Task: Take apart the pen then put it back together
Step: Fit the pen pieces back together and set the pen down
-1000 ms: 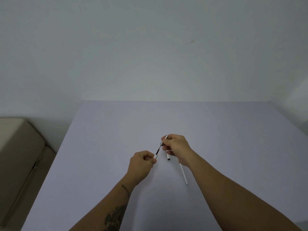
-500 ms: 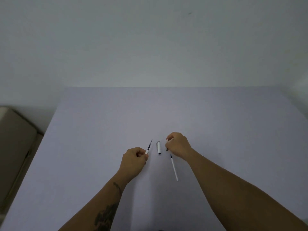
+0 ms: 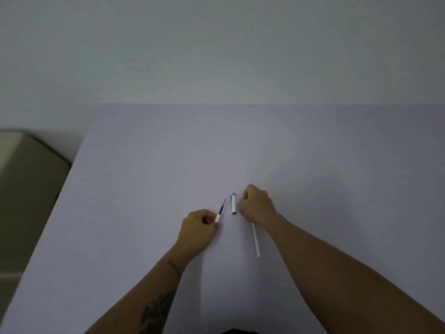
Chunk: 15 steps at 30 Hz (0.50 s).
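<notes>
Plain indoor room; the exact kind cannot be told. A bare pale wall (image 3: 216, 49) fills the upper half of the view, unmarked. Below it, a flat lavender-grey worktop (image 3: 144, 189) runs up to the wall, its surface smooth and uniform. Lighting is dim and even. At the left edge, lower than the worktop, stands a beige boxy piece (image 3: 26, 179) with rounded corners, possibly a cabinet or a cushioned seat; unclear which. Sparse setting reads as a simple desk setup, home or office, rather than kitchen or workshop.
</notes>
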{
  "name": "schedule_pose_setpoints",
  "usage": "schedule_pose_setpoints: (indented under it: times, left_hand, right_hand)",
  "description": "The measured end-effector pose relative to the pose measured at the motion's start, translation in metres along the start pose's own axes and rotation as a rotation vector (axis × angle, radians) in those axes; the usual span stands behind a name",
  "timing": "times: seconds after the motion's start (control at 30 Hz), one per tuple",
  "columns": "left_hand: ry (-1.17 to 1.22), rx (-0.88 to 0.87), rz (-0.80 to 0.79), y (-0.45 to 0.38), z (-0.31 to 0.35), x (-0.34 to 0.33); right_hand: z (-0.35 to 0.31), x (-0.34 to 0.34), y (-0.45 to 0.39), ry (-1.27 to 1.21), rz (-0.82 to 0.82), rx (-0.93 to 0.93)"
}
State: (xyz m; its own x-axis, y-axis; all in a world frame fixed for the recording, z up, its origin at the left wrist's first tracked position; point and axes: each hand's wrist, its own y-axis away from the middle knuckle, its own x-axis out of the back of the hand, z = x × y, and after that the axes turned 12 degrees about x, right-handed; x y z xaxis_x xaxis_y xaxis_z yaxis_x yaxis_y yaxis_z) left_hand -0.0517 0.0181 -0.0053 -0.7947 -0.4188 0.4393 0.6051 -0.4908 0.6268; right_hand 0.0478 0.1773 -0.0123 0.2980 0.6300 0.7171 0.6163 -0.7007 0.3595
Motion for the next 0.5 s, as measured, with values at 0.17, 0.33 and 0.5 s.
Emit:
schedule_pose_setpoints:
  times: [0.17,0.33,0.5]
  left_hand:
    - [0.006,-0.006,-0.01,0.004,-0.002,0.0]
    - [0.001,-0.046,0.001,0.01,0.003,0.002]
    - [-0.048,-0.131,0.033,0.019,0.009,0.006]
  right_hand:
    - [0.005,0.012,0.011,-0.154,0.068,-0.033]
    - [-0.014,0.008,0.036,-0.495,-0.029,-0.079]
    - [-0.03,-0.002,0.056,-0.752,-0.02,-0.126]
